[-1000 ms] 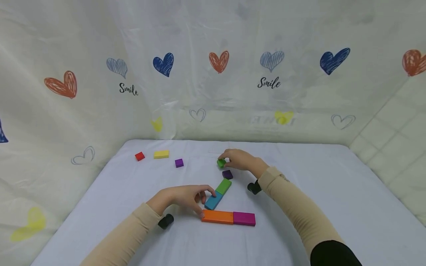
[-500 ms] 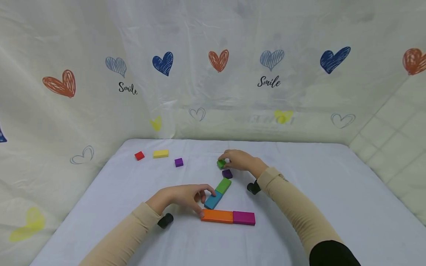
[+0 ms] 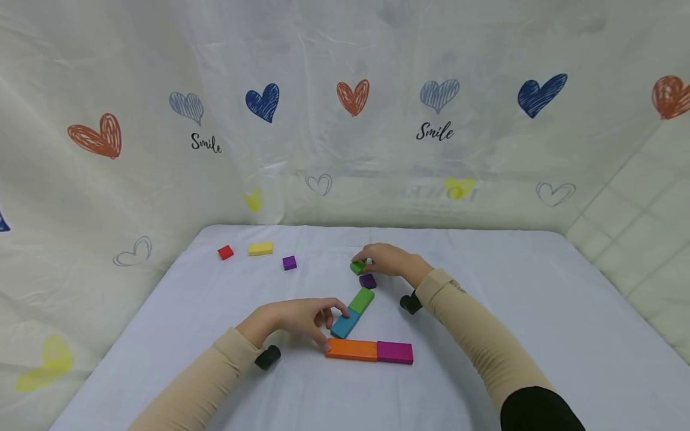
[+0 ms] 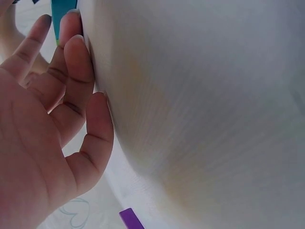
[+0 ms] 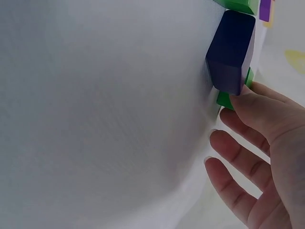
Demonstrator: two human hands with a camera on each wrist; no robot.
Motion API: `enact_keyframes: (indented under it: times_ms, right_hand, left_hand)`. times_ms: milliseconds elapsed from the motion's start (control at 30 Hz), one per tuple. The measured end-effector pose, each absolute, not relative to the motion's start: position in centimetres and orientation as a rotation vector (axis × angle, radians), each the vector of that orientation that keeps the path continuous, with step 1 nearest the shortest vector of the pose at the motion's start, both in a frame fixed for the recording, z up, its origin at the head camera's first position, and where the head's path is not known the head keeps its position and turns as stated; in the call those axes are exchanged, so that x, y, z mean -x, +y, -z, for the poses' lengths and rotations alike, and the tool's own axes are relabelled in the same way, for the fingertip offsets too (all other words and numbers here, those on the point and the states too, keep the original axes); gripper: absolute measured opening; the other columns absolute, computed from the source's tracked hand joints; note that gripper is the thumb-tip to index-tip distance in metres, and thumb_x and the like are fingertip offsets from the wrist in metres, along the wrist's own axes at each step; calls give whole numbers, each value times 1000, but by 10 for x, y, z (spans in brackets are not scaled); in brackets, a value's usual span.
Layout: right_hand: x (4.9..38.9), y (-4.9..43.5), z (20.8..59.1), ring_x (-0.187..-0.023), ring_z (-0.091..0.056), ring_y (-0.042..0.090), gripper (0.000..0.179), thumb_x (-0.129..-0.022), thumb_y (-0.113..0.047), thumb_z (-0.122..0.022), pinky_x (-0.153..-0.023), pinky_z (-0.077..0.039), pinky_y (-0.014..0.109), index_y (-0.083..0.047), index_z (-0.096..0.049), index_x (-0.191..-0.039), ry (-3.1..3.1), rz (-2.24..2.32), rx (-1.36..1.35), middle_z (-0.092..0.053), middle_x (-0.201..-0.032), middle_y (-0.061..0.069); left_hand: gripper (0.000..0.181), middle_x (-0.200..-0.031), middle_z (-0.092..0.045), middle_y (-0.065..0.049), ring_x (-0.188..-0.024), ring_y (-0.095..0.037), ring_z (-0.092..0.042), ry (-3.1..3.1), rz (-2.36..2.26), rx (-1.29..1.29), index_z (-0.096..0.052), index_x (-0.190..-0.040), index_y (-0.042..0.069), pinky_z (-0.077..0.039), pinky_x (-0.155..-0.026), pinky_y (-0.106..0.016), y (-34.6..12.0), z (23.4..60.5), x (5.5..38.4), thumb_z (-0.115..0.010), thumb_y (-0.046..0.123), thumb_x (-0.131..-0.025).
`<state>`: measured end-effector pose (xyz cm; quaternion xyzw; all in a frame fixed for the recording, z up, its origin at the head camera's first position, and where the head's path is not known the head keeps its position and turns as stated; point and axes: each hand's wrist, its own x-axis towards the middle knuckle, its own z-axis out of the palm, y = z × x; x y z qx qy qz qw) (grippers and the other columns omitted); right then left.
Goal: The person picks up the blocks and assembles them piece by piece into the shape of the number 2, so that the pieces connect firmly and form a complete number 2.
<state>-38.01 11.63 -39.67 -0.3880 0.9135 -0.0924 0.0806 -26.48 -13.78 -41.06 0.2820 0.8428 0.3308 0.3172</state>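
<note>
In the head view, my right hand pinches a small green block between thumb and fingers, beside a dark purple block. The right wrist view shows the dark purple block partly covering the green one. Below them, a light green block joins end to end with a blue block on a slant. My left hand rests its index fingertip on the blue block and its thumb at the left end of an orange block. A magenta block adjoins the orange one.
Toward the back left of the white-covered table lie a red block, a yellow block and a purple block, apart from each other. A white sheet printed with hearts hangs behind the table.
The green block has shifted very slightly toward the dark purple block with my right hand. My left hand and the other blocks stay in place; the view tilts a little.
</note>
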Motion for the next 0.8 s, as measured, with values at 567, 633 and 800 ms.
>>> enact_keyframes:
  times_ms: [567,633,800]
  right_hand:
    - [377,117,397,-115,-63,24,37,-98,-11,-70,-102,-50,41,-7,-68,-135,2736,351,1112,-69,-126,9]
    - [375,118,396,-115,-63,25,35,-98,-10,-70,-101,-50,41,-7,-69,-133,2737,368,1114,-70,-125,9]
    - [372,119,395,-114,-64,24,33,-99,-7,-68,-99,-51,40,-6,-70,-132,2733,378,1161,-71,-123,9]
  left_hand:
    - [56,-98,-59,-1,-91,-17,-52,2223,-883,-735,-55,-133,26,-42,-74,-28,-138,410,264,-85,15,-86]
    - [57,-98,-59,-1,-90,-17,-52,2224,-886,-737,-56,-132,26,-42,-74,-28,-138,410,264,-85,15,-86]
    - [57,-97,-59,-1,-89,-16,-52,2228,-887,-739,-56,-132,27,-42,-73,-28,-137,410,264,-86,15,-85]
